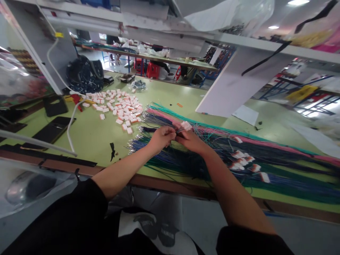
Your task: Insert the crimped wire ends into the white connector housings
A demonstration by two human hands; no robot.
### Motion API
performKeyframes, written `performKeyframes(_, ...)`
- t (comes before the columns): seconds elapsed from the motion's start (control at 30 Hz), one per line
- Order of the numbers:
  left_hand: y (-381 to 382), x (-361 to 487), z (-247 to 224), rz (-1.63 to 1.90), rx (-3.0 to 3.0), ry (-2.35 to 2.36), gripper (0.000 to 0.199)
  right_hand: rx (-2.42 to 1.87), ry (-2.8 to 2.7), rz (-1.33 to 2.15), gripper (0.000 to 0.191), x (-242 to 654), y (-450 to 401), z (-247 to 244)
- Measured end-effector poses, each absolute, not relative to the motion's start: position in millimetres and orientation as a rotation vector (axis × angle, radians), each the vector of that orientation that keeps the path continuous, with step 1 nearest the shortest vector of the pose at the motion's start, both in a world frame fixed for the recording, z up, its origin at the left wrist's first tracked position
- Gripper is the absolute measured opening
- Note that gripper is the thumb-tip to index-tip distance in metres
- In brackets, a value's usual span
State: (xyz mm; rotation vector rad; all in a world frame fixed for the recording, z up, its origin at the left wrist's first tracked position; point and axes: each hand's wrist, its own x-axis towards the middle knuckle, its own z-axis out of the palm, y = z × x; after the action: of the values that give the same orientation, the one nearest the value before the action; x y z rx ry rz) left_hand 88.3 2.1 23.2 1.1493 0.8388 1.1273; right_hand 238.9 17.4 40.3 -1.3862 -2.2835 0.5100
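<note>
My left hand (pixel 161 137) is pinched, fingertips together at a thin dark wire; the wire's end is hidden by the fingers. Close against it, my right hand (pixel 190 139) is closed around thin wires. A white connector housing (pixel 186 125) sticks up at the right hand's fingers, with grey wires by it. Both hands are over long bundles of wires: green (pixel 170 110), pink (pixel 159 114) and blue (pixel 142 144), with shiny metal terminals at their left ends. Right of my right forearm, several white-and-orange connector housings (pixel 240 161) lie on the wires.
A pile of loose white-and-orange housings (pixel 122 106) is spread on the green table (pixel 90 141). Left of it lie a dark phone-like slab (pixel 50 132) and red-handled pliers (pixel 77 101). A white shelf panel (pixel 223 81) rises behind the wires, with a shelf overhead.
</note>
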Motion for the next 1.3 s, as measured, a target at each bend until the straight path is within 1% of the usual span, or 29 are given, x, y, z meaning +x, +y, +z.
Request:
performKeyframes(0.07,5,87,22,1.172,1.243,0.874,0.010,-1.419,-2.415,0.307,0.026,234,19,41)
performKeyframes(0.1,6,85,21,1.214,1.323,0.902,0.012,-1.466,-2.460,0.222,0.023,231,20,43)
performKeyframes(0.17,9,83,18,1.290,1.518,0.985,0.011,-1.589,-2.490,0.107,0.025,225,19,46)
performKeyframes(0.23,12,82,15,1.302,1.673,1.097,0.007,-1.702,-2.459,0.111,0.028,218,17,48)
performKeyframes(0.3,14,82,12,1.283,1.691,1.194,0.013,-1.813,-2.427,0.208,0.031,210,14,50)
performKeyframes(0.37,18,83,9,1.282,1.587,1.239,0.019,-1.923,-2.408,0.176,0.032,203,12,51)
performKeyframes(0.43,23,86,5,1.282,1.468,1.244,0.026,-1.948,-2.437,-0.076,0.032,198,9,52)
performKeyframes(0.5,28,90,-1,1.265,1.397,1.248,0.029,-1.824,-2.545,-0.351,0.032,196,7,52)
performKeyframes(0.53,31,91,-4,1.253,1.377,1.250,0.030,-1.713,-2.627,-0.416,0.031,195,5,53)
performKeyframes(0.63,37,93,-11,1.222,1.333,1.242,0.032,-1.354,-2.861,-0.332,0.027,191,-4,57)
performKeyframes(0.73,40,90,-11,1.189,1.327,1.246,0.038,-1.055,-2.969,-0.093,0.019,185,-11,60)
performKeyframes(0.8,38,88,-7,1.154,1.351,1.247,0.037,-0.995,-2.885,0.095,0.017,191,-3,63)
performKeyframes(0.83,37,87,-4,1.133,1.371,1.248,0.033,-1.084,-2.783,0.153,0.018,199,7,64)
performKeyframes(0.9,33,86,1,1.088,1.423,1.255,0.023,-1.396,-2.391,0.174,0.019,224,37,67)
performKeyframes(0.97,31,84,5,1.041,1.515,1.286,0.015,-1.651,-2.063,0.125,0.020,256,72,67)
performKeyframes(1.0,32,82,6,1.020,1.571,1.308,0.013,-1.707,-2.006,0.103,0.018,271,89,66)
performKeyframes(1.07,34,81,7,0.989,1.678,1.363,0.013,-1.878,-1.896,0.030,0.014,295,115,61)
performKeyframes(1.17,36,81,8,0.966,1.783,1.433,0.015,-2.107,-1.877,-0.138,0.017,311,135,49)
performKeyframes(1.3,31,77,14,0.921,1.883,1.445,0.016,-2.080,-2.055,-0.164,0.020,312,140,35)
